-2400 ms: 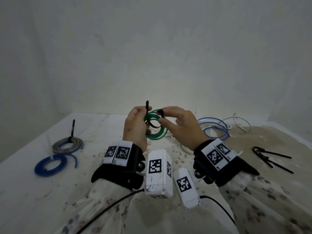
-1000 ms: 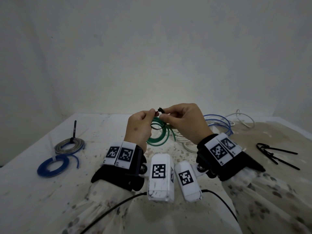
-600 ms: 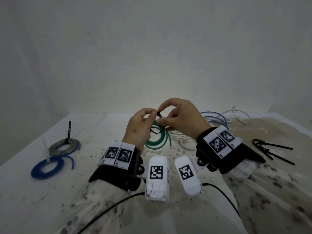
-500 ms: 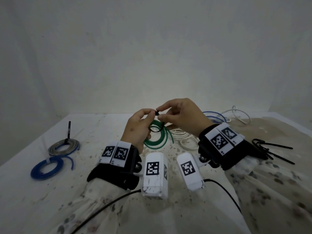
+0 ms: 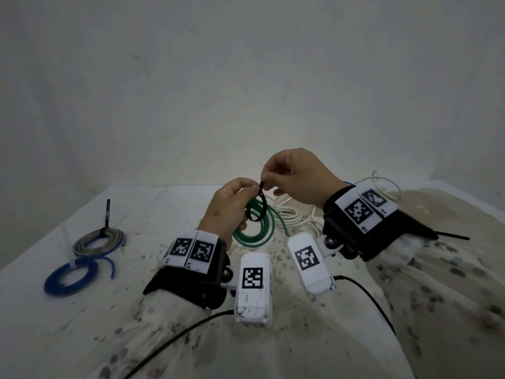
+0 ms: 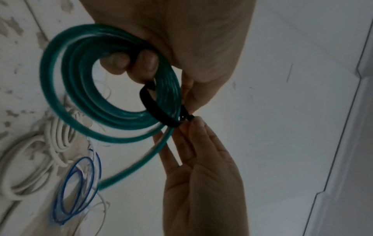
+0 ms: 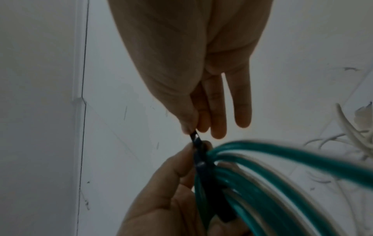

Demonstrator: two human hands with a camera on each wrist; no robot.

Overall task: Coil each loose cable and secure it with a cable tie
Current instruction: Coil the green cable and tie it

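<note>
Green cable (image 5: 255,231) glossy round coil, left hand (image 5: 228,207) grip curled | black tie (image 6: 159,111) flat loop, right hand (image 5: 296,175) pinching tail

Both sleeves (image 5: 442,283) are loose pale cloth with a faint dark floral speckle. Each wrist wears a black cuff (image 5: 191,283) topped by two white plates printed with square black-and-white markers (image 5: 191,251). A white box-shaped camera (image 5: 254,285) with its own marker hangs from each cuff on a small metal joint, trailing a thin black cable (image 5: 175,337).
</note>
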